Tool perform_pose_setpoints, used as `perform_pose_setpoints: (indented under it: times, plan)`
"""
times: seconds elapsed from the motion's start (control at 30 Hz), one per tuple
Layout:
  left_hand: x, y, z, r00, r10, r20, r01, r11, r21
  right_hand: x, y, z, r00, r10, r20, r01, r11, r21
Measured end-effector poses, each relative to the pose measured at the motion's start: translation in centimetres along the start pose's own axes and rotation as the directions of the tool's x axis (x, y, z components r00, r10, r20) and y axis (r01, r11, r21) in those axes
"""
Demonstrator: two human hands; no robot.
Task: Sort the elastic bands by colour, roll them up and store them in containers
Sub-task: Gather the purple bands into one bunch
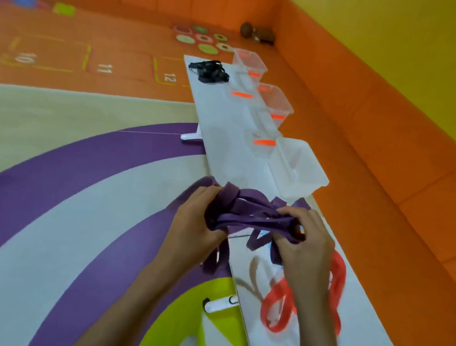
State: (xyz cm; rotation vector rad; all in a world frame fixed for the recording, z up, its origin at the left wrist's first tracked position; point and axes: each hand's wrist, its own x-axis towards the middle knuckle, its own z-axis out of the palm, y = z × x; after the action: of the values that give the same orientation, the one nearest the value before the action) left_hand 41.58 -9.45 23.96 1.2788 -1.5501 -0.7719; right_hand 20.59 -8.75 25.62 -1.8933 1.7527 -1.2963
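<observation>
Orange padded walls and a floor patterned in purple, grey and lime are seen from the head camera, with a long white desk (pixel 228 123) running away along the right-hand wall. Over the near part of the desk, a tangled bunch of purple elastic bands (pixel 247 216) is held between both hands. The left hand (pixel 200 218) is closed around the left end of the bunch, and the right hand (pixel 306 242) is clenched on the right end, so that the bands are stretched between them; several loose loops are left hanging below. Red elastic bands (pixel 281 303) are seen lying on the desk just beneath the right forearm, partly hidden by it. Along the desk's right edge, three clear containers are lined up: the nearest container (pixel 298 165) just beyond the hands, a middle container (pixel 276 103) and a far container (pixel 249 63), the latter two marked with orange tabs. A heap of black elastic bands (pixel 209 70) is seen at the far end of the desk, beside the far container.
</observation>
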Motion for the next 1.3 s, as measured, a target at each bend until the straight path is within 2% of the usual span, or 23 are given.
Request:
perform_pose_setpoints:
  times: [0.2, 0.33, 0.57, 0.77, 0.93, 1.03, 1.3]
  plan:
    - [6.3, -5.0, -4.4, 0.993, -0.085, -0.081, 0.090, 0.994, 0.056, 7.4, -0.3, 9.3, 0.995, -0.067, 0.074, 0.064, 0.997, 0.040]
    - [12.6, -8.0, -6.2, 0.981, -0.150, -0.120, 0.161, 0.983, 0.086, 13.4, 0.4, 15.0, 0.991, -0.065, 0.121, 0.052, 0.993, 0.110]
    - [25.6, -10.8, -8.6, 0.984, -0.105, -0.143, 0.129, 0.977, 0.167, 24.8, 0.8, 21.5, 0.985, -0.084, 0.149, 0.055, 0.981, 0.186]
    - [35.8, -13.9, -9.4, 0.983, -0.132, -0.131, 0.148, 0.981, 0.123, 34.0, 1.5, 26.1, 0.988, -0.055, 0.147, 0.026, 0.981, 0.194]
    - [45.4, -18.0, -9.9, 0.996, -0.073, -0.055, 0.078, 0.993, 0.087, 41.8, 2.9, 31.0, 0.995, -0.035, 0.096, 0.019, 0.985, 0.169]
    - [51.7, -21.1, -10.2, 0.998, -0.058, -0.010, 0.058, 0.996, 0.068, 46.7, 4.0, 34.4, 0.998, -0.031, 0.061, 0.025, 0.995, 0.097]
    - [66.5, -26.1, -10.5, 0.985, -0.025, 0.169, 0.029, 0.999, -0.021, 57.2, 5.5, 40.4, 0.995, 0.092, -0.035, -0.091, 0.995, 0.037]
